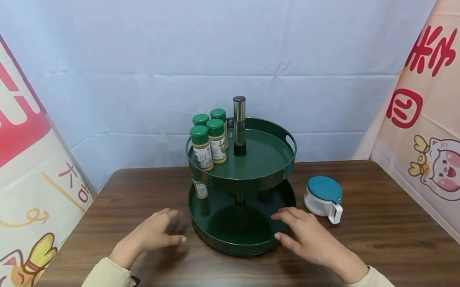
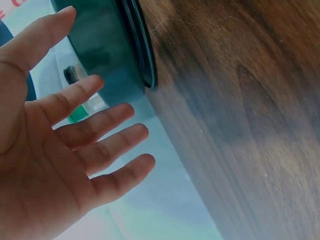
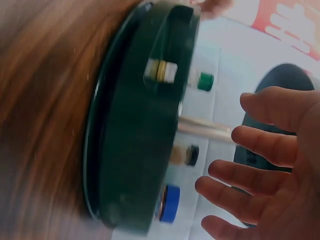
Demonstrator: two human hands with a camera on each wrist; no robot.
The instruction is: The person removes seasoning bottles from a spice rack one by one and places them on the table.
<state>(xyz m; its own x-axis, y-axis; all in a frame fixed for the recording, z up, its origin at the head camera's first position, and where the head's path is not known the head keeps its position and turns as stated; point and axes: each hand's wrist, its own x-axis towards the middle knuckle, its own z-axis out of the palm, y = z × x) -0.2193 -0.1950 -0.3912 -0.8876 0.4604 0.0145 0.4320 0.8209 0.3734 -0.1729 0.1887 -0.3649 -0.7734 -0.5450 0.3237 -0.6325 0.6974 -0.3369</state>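
Observation:
A dark green two-tier round rack point(image 1: 235, 247) stands on the table around a shiny metal post point(image 1: 239, 121). Left of its lower tray hovers my left hand point(image 1: 150, 236), fingers spread and holding nothing. My right hand point(image 1: 307, 237) is at the tray's right front, overlapping its rim in the head view, also with nothing in its grasp. Several green-capped spice jars point(image 1: 202, 149) are grouped at the left of the upper tray. Below them sits another green-capped jar point(image 1: 201, 190). The right wrist view also shows a black-capped jar point(image 3: 185, 155) and a blue-capped jar point(image 3: 170, 204) on the lower tier.
A white container with a teal lid point(image 1: 324, 190) and a handle stands on the table right of the rack, close beyond my right hand. Pale cloth point(image 1: 134, 101) hangs behind the wooden table point(image 1: 138, 187), with printed banners point(image 1: 437, 150) on both sides.

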